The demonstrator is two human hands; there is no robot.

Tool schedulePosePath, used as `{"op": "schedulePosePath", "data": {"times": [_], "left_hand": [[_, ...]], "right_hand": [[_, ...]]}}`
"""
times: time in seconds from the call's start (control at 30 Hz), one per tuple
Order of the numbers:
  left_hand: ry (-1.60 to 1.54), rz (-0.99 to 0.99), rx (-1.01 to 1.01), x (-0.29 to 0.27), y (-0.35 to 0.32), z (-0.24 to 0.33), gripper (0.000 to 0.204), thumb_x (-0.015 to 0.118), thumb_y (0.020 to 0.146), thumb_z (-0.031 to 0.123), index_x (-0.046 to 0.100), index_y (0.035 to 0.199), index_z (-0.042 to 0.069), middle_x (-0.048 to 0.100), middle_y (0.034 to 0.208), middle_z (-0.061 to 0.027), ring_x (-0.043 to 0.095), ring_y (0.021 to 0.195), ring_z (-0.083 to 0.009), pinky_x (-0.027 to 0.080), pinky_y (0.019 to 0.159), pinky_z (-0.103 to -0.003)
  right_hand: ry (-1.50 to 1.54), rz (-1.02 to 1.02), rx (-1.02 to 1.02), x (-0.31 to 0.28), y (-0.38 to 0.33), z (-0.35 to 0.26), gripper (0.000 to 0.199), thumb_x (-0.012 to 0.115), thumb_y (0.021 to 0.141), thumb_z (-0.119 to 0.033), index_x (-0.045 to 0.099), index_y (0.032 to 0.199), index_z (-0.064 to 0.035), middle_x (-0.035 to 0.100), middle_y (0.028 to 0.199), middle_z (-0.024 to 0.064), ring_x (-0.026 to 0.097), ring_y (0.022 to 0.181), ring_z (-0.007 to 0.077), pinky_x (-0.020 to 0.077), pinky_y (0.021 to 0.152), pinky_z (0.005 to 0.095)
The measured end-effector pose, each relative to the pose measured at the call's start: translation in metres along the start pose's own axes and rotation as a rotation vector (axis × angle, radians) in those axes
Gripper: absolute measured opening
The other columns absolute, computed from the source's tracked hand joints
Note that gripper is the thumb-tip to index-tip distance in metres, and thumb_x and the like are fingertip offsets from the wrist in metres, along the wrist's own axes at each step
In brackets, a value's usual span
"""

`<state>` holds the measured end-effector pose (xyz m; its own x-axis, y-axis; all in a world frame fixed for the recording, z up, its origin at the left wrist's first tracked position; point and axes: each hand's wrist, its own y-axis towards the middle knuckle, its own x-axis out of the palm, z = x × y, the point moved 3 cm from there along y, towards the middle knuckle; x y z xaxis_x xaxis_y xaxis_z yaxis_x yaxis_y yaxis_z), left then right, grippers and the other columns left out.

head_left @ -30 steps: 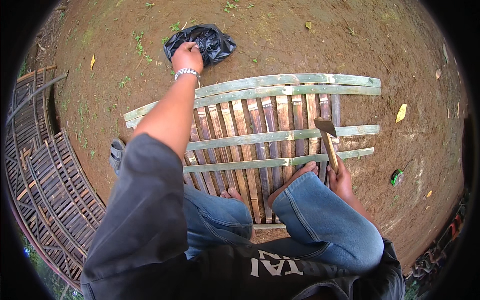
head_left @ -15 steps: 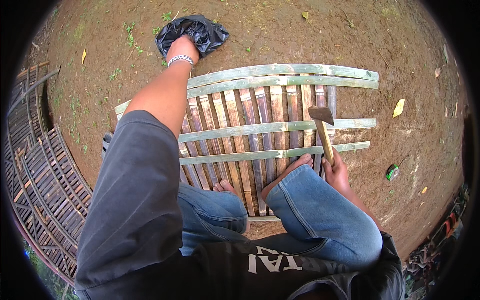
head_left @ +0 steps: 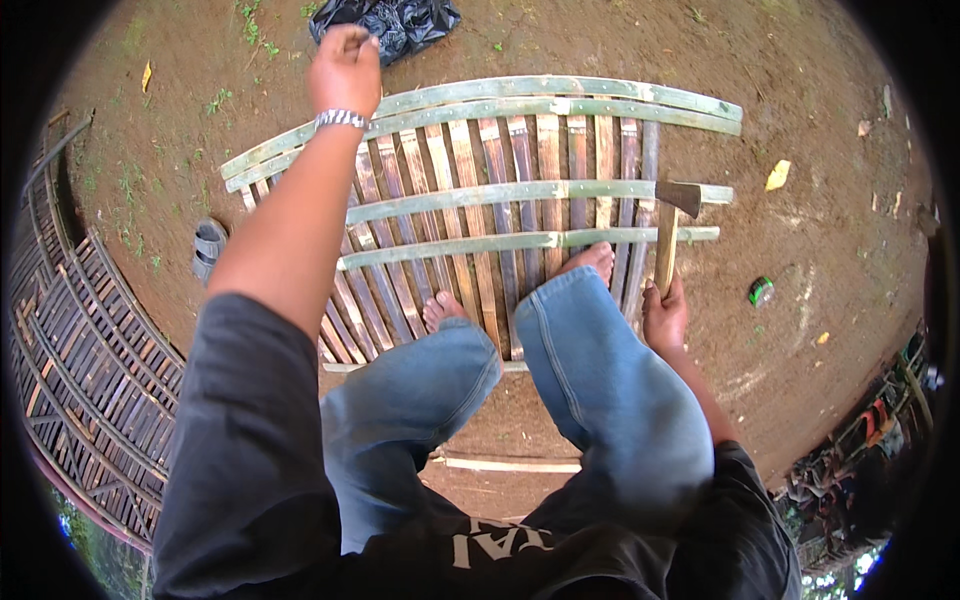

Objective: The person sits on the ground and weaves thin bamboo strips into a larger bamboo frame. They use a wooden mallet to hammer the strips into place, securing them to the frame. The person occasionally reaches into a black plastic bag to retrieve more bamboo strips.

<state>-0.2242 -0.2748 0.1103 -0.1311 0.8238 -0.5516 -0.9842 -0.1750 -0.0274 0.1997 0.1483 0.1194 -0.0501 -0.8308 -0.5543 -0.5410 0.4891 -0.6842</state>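
Observation:
My left hand (head_left: 345, 72) is above the near edge of a crumpled black plastic bag (head_left: 405, 28), its fingers curled together; whatever they may hold is too small to make out. In my right hand (head_left: 666, 318), low on its wooden handle, I grip a hatchet (head_left: 668, 235). Its dark metal head overlaps the right end of a green bamboo cross strip (head_left: 450, 203). That strip belongs to a slatted bamboo panel (head_left: 549, 150) on the ground, with dark and tan slats and several green strips across. My bare feet rest on the near part of the slats.
A green tape measure (head_left: 761, 291) lies on the dirt to the right. Left of the panel is a grey sandal (head_left: 208, 248). A larger bamboo lattice (head_left: 95, 350) stands at the far left. Piled clutter (head_left: 850, 480) lines the lower right. A light strip (head_left: 510, 465) lies near my knees.
My left hand has come out of the black bag. The hatchet has swung more upright, its head shifting right. The view has tilted, so the panel appears higher.

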Motion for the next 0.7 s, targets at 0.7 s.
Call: {"op": "schedulePosePath", "data": {"times": [0.7], "left_hand": [[0.28,-0.42,-0.792,-0.336,-0.425,0.058,0.021,0.065,0.091,0.006,0.078,0.106,0.004,0.079,0.101,-0.0118,0.075,0.094,-0.0202,0.057,0.087,-0.032]], "right_hand": [[-0.665,-0.191,0.401,-0.182,-0.286,-0.022,0.041,0.067,0.091,-0.021,0.057,0.129,-0.0083,0.071,0.087,0.0176,0.072,0.072,0.0314,0.0584,0.065,0.0418]]}}
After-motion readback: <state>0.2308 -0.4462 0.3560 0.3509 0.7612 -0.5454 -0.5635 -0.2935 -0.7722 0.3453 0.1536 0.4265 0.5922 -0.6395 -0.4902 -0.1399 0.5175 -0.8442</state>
